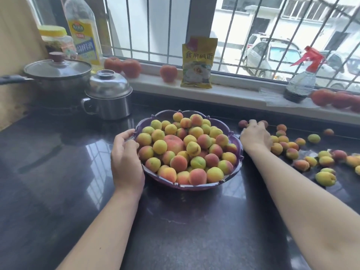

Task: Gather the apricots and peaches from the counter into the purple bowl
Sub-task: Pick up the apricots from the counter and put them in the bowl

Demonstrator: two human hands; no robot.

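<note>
The purple bowl [236,166], piled with fruit, is gripped at its rim by the left hand [125,156] so it stays put. Loose apricots [288,151] just beside the right hand [255,136] are covered by its curled fingers; a grip cannot be told.

1. Right hand [255,137]: fingertips hidden behind its own back; whether the grip closes on fruit cannot be told.
2. Apricot [358,170]: cut by the right edge.
3. Oil bottle [84,30]: top cut off.
4. Tomatoes [339,99] on the sill: blurred.
5. Pan handle [11,79]: cut at the left edge.
</note>
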